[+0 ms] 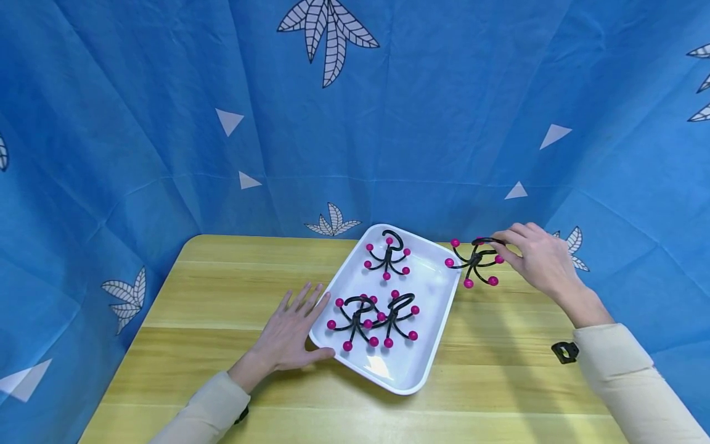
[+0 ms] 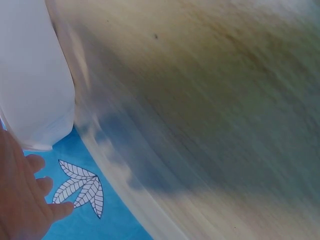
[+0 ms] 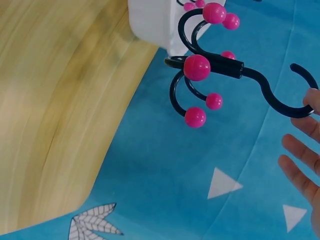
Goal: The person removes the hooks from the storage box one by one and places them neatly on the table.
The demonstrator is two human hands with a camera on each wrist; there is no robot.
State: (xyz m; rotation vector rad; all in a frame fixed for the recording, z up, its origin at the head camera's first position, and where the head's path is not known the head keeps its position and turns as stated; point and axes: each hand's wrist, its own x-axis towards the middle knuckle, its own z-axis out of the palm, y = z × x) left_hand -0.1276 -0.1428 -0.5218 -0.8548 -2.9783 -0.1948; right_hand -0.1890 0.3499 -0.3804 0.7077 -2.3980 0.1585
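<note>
My right hand (image 1: 540,259) pinches the curved top of a black hanging hook (image 1: 475,260) between thumb and fingers. Several prongs with pink ball ends spread from its stem. In the right wrist view the hook (image 3: 227,66) lies sideways, its S-shaped end between my fingertips (image 3: 311,102). It hangs just past the right rim of a white tray (image 1: 438,345). Inside the tray are three like hooks: one at the far end (image 1: 388,254), and two side by side nearer me, a left one (image 1: 355,320) and a right one (image 1: 392,314). My left hand (image 1: 288,333), fingers spread straight, touches the tray's left rim.
The tray stands at an angle on a wooden table (image 1: 222,333), its far end near the back edge. Blue cloth (image 1: 444,92) with leaf and triangle prints hangs behind and at both sides. The left wrist view shows mostly tabletop, with the tray's side (image 2: 35,75) at upper left.
</note>
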